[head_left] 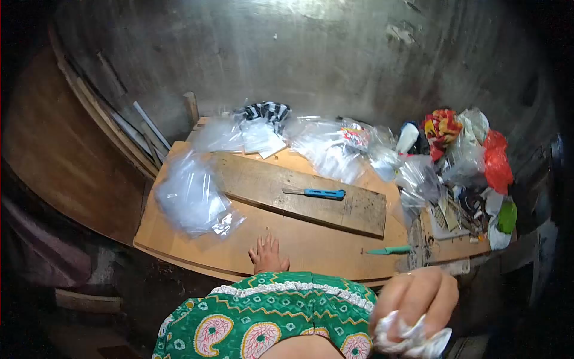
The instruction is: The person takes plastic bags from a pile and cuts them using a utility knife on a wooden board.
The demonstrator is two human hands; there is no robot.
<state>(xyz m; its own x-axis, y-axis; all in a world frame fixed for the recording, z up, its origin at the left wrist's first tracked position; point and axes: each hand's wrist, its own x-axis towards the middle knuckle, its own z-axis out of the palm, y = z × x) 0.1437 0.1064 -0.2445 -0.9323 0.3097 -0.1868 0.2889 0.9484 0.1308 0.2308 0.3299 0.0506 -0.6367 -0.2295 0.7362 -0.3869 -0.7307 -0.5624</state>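
My left hand lies flat on the front edge of the orange-brown tabletop, palm down with its fingers spread and nothing in it. Raised close to the camera at the lower right, my right hand is closed on a crumpled white cloth. A long wooden board lies across the table beyond my left hand. On it rests a blue utility knife with its blade out to the left. A green-handled knife lies near the table's front right edge, between my hands.
Clear plastic bags are piled at the left, with more plastic bags along the back. A striped black-and-white cloth sits behind. At the right are a red bag, a patterned cloth and a cluttered white tray.
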